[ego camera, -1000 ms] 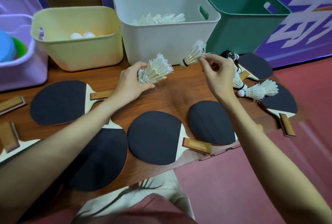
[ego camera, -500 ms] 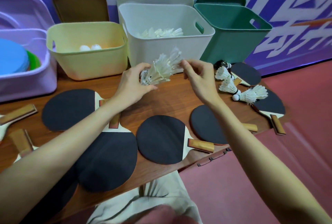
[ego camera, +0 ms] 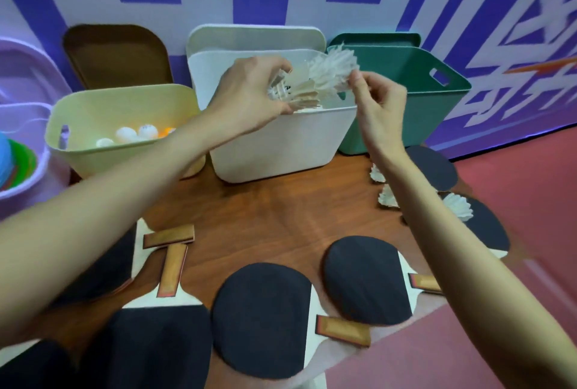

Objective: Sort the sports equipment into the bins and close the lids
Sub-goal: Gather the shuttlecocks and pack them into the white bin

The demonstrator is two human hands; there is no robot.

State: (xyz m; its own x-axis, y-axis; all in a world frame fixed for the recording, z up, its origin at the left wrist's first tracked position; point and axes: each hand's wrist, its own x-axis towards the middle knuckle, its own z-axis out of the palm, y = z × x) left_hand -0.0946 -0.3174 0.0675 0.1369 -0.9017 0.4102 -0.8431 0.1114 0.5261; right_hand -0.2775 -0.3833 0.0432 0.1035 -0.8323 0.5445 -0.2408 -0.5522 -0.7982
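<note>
My left hand (ego camera: 249,92) grips a bunch of white feather shuttlecocks (ego camera: 315,79) and holds it over the open white bin (ego camera: 274,151). My right hand (ego camera: 376,98) pinches the feather end of the bunch from the right. Three more shuttlecocks (ego camera: 457,207) lie on the wooden table (ego camera: 265,217) at the right, partly behind my right forearm. Several black table tennis paddles (ego camera: 262,320) lie across the table's front. The yellow bin (ego camera: 125,117) at the left holds white and orange balls (ego camera: 137,134). At the right stands the green bin (ego camera: 406,101), its inside hidden.
Behind each bin a lid leans on the wall: brown (ego camera: 118,54), white (ego camera: 256,37), green (ego camera: 374,40). A lilac bin (ego camera: 28,145) with blue and green discs sits far left. Red floor (ego camera: 515,232) lies past the table's right edge.
Both hands lifted the shuttlecock bunch from above the table up and back over the white bin. My right hand's shuttlecock has joined the bunch. The view tilted upward.
</note>
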